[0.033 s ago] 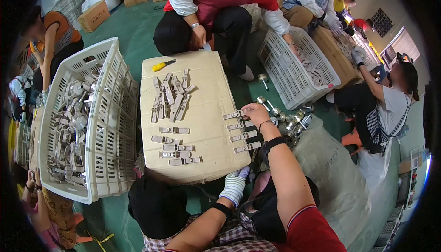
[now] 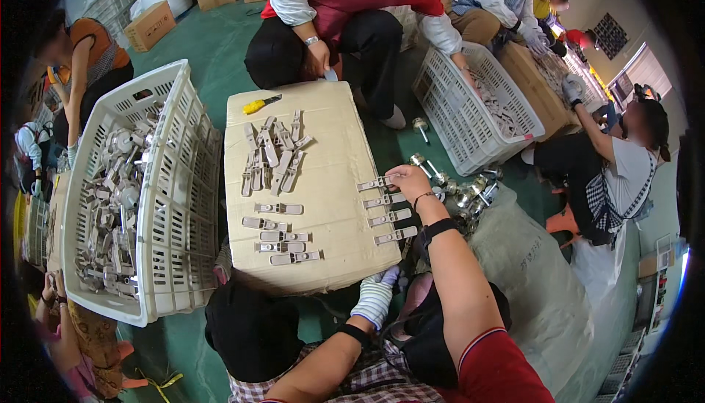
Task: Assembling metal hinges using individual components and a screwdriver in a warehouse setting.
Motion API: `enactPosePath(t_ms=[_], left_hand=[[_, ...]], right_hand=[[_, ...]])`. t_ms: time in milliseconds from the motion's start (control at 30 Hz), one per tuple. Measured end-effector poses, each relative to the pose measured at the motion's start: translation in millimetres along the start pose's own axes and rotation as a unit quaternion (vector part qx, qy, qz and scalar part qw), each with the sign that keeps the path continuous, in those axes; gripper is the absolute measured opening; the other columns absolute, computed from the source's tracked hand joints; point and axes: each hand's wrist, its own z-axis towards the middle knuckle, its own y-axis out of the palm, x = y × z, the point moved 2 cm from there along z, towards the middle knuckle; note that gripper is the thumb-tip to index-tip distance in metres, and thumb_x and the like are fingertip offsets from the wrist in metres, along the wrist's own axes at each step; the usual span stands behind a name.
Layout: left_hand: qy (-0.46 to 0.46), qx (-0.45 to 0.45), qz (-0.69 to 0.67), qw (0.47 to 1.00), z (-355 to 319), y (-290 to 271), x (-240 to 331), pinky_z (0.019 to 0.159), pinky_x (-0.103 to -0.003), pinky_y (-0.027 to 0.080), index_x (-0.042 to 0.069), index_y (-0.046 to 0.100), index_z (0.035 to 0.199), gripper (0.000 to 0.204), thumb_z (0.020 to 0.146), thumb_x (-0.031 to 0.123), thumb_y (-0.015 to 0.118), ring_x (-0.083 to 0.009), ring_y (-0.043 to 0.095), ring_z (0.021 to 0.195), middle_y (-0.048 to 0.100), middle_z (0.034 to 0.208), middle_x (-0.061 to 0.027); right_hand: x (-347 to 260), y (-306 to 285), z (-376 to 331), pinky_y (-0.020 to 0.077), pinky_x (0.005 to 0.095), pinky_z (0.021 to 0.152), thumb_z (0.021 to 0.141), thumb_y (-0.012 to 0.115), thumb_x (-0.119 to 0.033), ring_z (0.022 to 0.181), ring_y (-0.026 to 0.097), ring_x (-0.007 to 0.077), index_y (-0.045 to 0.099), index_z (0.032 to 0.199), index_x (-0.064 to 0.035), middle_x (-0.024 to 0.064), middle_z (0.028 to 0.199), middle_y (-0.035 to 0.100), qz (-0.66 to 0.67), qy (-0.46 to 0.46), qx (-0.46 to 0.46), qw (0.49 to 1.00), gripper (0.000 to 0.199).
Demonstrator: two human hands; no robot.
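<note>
My right hand is bare and pinches the end of a grey metal clip at the right edge of a cardboard-topped work surface. Three similar clips lie in a column below it, the nearest clip close to my right wrist. My left hand, in a striped glove, is by the near right corner of the cardboard; its fingertips are too obscured to read. Several clips lie in another column on the left, with a loose pile of clips beyond them.
A yellow utility knife lies at the far left of the cardboard. White crate with metal parts stands left; another crate stands far right. Metal fittings and a plastic sack lie right. A co-worker sits opposite.
</note>
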Motion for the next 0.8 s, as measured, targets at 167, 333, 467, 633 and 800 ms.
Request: enactPosePath(t_ms=[167,333,467,633,800], left_hand=[[-0.013,-0.004,0.000,1.000,-1,2,4,0.068,-0.026,0.046,0.001,0.060,0.106,0.023,0.089,0.017,0.057,-0.0123,0.057,0.073,0.064,0.088,-0.0044],[-0.011,-0.002,-0.041,0.999,1,0,-3,0.067,-0.025,0.046,0.002,0.059,0.108,0.022,0.090,0.014,0.056,-0.0120,0.056,0.072,0.064,0.087,-0.0036],[0.000,-0.001,-0.028,1.000,2,-5,-2,0.065,-0.025,0.046,0.003,0.058,0.108,0.020,0.090,0.012,0.055,-0.0113,0.056,0.072,0.063,0.088,-0.0027],[-0.011,-0.022,0.014,1.000,1,0,4,0.076,-0.028,0.046,0.003,0.058,0.111,0.024,0.090,0.014,0.056,-0.0160,0.057,0.084,0.063,0.099,-0.0055],[0.058,-0.002,0.104,0.993,18,-17,-21,0.092,-0.033,0.039,0.004,0.057,0.117,0.034,0.087,0.020,0.059,-0.0235,0.051,0.105,0.059,0.114,-0.0093]], right_hand=[[0,-1,2,0.0502,0.0268,0.062,0.082,0.057,-0.004,0.064,0.062,0.0144,0.066,0.093,0.0030,0.0083,0.079,0.066,-0.011,0.014,0.000,1.000,0.015],[-2,4,5,0.0520,0.0270,0.062,0.081,0.057,-0.003,0.065,0.063,0.0156,0.066,0.093,0.0042,0.0106,0.080,0.067,-0.021,0.034,0.005,0.999,0.016],[0,10,8,0.0533,0.0282,0.063,0.081,0.058,-0.002,0.066,0.064,0.0162,0.066,0.093,0.0052,0.0115,0.080,0.067,-0.008,0.051,0.006,0.999,0.016],[23,9,15,0.0536,0.0312,0.063,0.080,0.058,-0.004,0.067,0.065,0.0192,0.067,0.089,0.0039,0.0121,0.079,0.067,0.009,0.060,0.018,0.998,0.015],[17,13,28,0.0509,0.0402,0.071,0.078,0.052,-0.020,0.078,0.064,0.0302,0.069,0.082,-0.0052,0.0138,0.087,0.067,-0.309,-0.071,0.003,0.948,0.023]])
